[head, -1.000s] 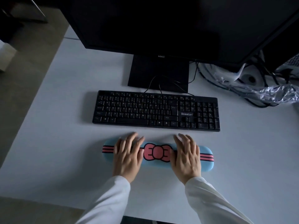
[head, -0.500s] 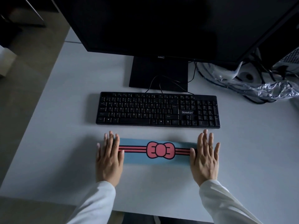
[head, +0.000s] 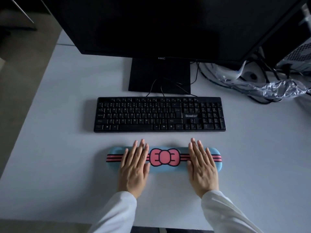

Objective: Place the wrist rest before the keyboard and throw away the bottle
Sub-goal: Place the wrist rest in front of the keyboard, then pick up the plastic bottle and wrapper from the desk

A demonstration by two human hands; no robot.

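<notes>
With both the left hand [head: 134,167] and right hand [head: 202,165] flat and open on the wrist rest [head: 164,157], press evenly to square it parallel to the keyboard [head: 159,114].

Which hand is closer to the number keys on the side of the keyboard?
Right. The right hand lies flat on the wrist rest almost below the number keys; the left hand rests farther over, left of the bow.

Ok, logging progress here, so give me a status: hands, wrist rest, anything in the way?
Left hand and right hand flat, open on wrist rest. Rest lies on desk before keyboard, a gap between them. No bottle in view. Nothing blocking.
</notes>
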